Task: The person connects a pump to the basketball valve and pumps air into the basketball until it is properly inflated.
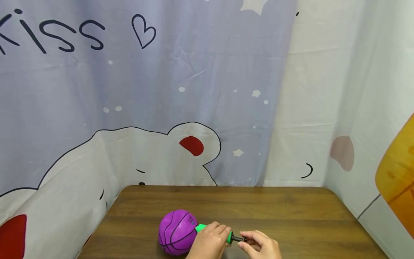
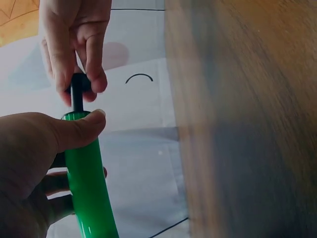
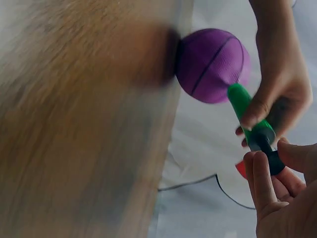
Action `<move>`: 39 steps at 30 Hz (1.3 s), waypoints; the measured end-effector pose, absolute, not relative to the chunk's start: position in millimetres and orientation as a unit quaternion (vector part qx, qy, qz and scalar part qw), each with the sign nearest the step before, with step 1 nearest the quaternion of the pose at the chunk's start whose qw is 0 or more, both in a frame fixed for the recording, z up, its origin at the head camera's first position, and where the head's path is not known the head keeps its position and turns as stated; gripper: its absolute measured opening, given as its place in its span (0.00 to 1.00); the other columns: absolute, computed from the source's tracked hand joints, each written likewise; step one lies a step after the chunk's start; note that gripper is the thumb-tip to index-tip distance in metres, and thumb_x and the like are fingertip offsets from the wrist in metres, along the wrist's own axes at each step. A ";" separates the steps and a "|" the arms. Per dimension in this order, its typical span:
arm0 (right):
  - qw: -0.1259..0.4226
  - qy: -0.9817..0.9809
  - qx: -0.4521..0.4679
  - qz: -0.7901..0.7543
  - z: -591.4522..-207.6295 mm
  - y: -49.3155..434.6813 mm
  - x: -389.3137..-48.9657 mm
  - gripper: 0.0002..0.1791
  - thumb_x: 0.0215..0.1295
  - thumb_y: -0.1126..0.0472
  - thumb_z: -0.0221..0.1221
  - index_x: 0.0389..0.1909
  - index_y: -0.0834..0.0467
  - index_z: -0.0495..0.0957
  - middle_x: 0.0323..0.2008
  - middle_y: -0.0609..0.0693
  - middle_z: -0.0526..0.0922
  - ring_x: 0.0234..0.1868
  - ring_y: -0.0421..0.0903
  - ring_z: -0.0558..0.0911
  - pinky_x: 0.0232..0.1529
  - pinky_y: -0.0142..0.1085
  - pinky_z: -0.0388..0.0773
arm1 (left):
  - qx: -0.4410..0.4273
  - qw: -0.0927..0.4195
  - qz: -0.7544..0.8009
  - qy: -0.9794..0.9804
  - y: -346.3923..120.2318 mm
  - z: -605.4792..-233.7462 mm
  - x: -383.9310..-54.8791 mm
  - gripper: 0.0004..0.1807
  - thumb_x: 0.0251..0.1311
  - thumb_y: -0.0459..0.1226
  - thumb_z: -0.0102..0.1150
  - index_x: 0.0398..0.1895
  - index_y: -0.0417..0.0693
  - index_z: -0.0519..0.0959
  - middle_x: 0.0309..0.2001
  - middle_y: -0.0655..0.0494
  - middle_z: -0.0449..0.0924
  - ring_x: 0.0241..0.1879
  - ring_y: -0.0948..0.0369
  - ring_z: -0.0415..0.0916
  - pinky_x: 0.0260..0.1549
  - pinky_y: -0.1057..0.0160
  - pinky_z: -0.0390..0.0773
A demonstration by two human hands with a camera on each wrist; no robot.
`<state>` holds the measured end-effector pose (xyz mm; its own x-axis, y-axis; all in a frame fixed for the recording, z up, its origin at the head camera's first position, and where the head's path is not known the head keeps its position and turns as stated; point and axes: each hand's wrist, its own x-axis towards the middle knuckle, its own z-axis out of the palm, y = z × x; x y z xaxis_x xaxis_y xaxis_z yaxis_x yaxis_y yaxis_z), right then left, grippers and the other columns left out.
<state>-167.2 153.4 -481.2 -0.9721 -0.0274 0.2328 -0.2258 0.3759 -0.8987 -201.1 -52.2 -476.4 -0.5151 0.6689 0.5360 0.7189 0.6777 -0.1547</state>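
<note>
A purple ball (image 1: 178, 232) with black seam lines rests on the table. Against its right side sits the tip of a green hand pump (image 2: 89, 183); whether a needle is inside the ball cannot be seen. My left hand (image 1: 211, 237) grips the pump's green barrel, fingers wrapped around it and thumb near the rod end. With fingertips and thumb, my right hand (image 1: 262, 244) pinches the black handle (image 3: 275, 162) at the end of the rod. A short length of black rod (image 1: 237, 239) shows between barrel and handle.
The brown wooden table (image 1: 258, 205) stretches behind and to the right of the hands. A printed cloth curtain (image 1: 226, 90) hangs along the table's back edge and both sides.
</note>
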 end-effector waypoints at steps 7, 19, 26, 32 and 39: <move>0.130 -0.809 0.094 0.565 -486.5 153.0 -164.9 0.14 0.53 0.67 0.74 0.41 0.59 0.87 0.34 0.49 0.85 0.33 0.35 0.86 0.33 0.31 0.87 | -0.401 0.322 -0.057 -0.856 -52.6 -483.7 -204.2 0.23 0.47 0.48 0.78 0.47 0.54 0.85 0.41 0.65 0.85 0.42 0.68 0.80 0.46 0.71 0.82; 0.187 -0.827 -0.001 0.530 -467.6 187.7 -147.2 0.14 0.50 0.70 0.74 0.37 0.52 0.88 0.32 0.45 0.86 0.30 0.36 0.85 0.29 0.30 0.86 | -0.375 0.346 -0.068 -0.857 -61.1 -482.5 -205.9 0.21 0.51 0.50 0.73 0.48 0.56 0.84 0.43 0.67 0.85 0.44 0.67 0.81 0.50 0.67 0.82; 0.209 -0.836 -0.013 0.507 -465.4 202.0 -141.1 0.13 0.50 0.70 0.74 0.37 0.53 0.88 0.32 0.46 0.87 0.29 0.36 0.85 0.28 0.31 0.86 | -0.378 0.327 -0.071 -0.863 -62.4 -482.2 -205.0 0.21 0.54 0.50 0.71 0.50 0.55 0.83 0.44 0.67 0.84 0.44 0.67 0.81 0.47 0.67 0.82; 0.196 -0.834 -0.005 0.516 -463.4 197.7 -144.4 0.14 0.50 0.70 0.74 0.37 0.52 0.88 0.32 0.44 0.87 0.30 0.36 0.85 0.29 0.30 0.86 | -0.394 0.358 -0.069 -0.844 -59.3 -483.6 -205.3 0.22 0.49 0.48 0.75 0.47 0.53 0.84 0.41 0.66 0.84 0.41 0.67 0.80 0.44 0.69 0.81; 0.149 -0.823 0.010 0.548 -469.6 172.6 -152.7 0.14 0.50 0.70 0.74 0.38 0.54 0.88 0.34 0.49 0.87 0.31 0.35 0.85 0.32 0.29 0.86 | -0.406 0.367 -0.061 -0.835 -53.6 -486.1 -202.5 0.24 0.43 0.48 0.80 0.44 0.51 0.85 0.39 0.64 0.84 0.39 0.67 0.79 0.42 0.72 0.81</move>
